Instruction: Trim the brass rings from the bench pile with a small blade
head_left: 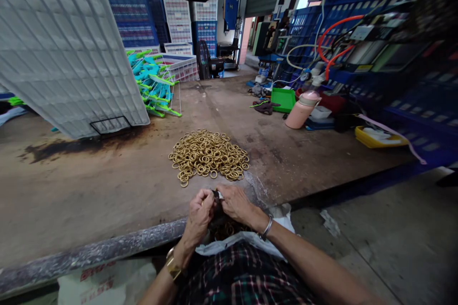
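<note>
My left hand [201,211] is closed in a pinch, thumb against bent fingers, over the table's front edge. Just beside it, my right hand [236,204] is also closed, its fingers curled towards the left. A small dark piece [215,194] with something white by it shows between the fingertips; its kind is too small to tell. Ahead of both hands, a heap of brass-coloured rings [209,155] lies on the brown table [143,190]. Below the hands, more rings [227,231], darker in the shade, sit in a white plastic bag [243,237] on my lap.
A grey-white ribbed panel [67,43] leans at left, beside green and turquoise plastic pieces [155,83]. At right stand a pink bottle [302,110], a green tray [283,100], a yellow tray [379,137] and a machine with orange hoses [325,43]. Stacked crates [132,16] stand behind.
</note>
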### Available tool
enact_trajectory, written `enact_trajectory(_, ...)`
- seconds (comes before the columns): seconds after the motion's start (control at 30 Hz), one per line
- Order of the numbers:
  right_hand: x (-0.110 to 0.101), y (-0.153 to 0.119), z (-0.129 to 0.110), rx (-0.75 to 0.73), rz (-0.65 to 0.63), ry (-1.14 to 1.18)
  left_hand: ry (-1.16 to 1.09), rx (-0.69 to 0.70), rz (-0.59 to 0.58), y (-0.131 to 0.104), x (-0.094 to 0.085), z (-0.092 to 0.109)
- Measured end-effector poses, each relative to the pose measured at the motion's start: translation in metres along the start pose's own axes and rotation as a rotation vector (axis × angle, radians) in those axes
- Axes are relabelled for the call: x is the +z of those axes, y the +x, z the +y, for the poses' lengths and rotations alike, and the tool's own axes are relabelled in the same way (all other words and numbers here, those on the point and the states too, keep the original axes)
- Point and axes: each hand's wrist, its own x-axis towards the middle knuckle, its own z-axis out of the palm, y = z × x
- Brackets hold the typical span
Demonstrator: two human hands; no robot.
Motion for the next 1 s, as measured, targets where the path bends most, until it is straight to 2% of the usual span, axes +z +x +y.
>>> enact_trajectory(0.13,0.001,0.0,-0.006,0.053,-0.047,-0.058,0.061,0.066,-0.04,0.0,-0.005,-0.001)
enact_trajectory(0.27,0.001,-0.001,-0.004,0.104,-0.025,-0.08,0.071,0.03,-0.082,-0.011,-0.007,0.007)
enact_trajectory(0.3,0.001,-0.001,-0.001,0.127,-0.024,-0.085,0.075,0.007,-0.116,-0.017,-0.006,0.008)
enact_trajectory(0.4,0.0,0.002,0.012,0.195,-0.012,-0.101,0.045,-0.149,-0.313,-0.037,0.0,0.006)
enact_trajectory(0.47,0.001,0.006,0.017,0.202,0.04,-0.109,-0.059,-0.296,-0.369,-0.045,0.004,-0.003)
enact_trajectory(0.53,0.004,0.013,0.016,0.19,0.095,-0.117,-0.211,-0.479,-0.315,-0.048,0.005,-0.015)
enact_trajectory(0.6,0.01,0.022,0.011,0.184,0.115,-0.128,-0.355,-0.65,-0.197,-0.045,0.003,-0.026)
enact_trajectory(0.67,0.017,0.031,0.005,0.184,0.137,-0.138,-0.438,-0.786,-0.095,-0.04,-0.001,-0.035)
enact_trajectory(0.73,0.023,0.04,-0.001,0.212,0.151,-0.154,-0.507,-0.883,-0.066,-0.034,-0.005,-0.041)
enact_trajectory(0.87,0.026,0.051,-0.005,0.254,0.148,-0.183,-0.626,-0.921,-0.052,-0.025,-0.008,-0.054)
enact_trajectory(1.0,0.025,0.051,-0.004,0.259,0.163,-0.146,-0.615,-0.901,0.027,-0.02,-0.004,-0.071)
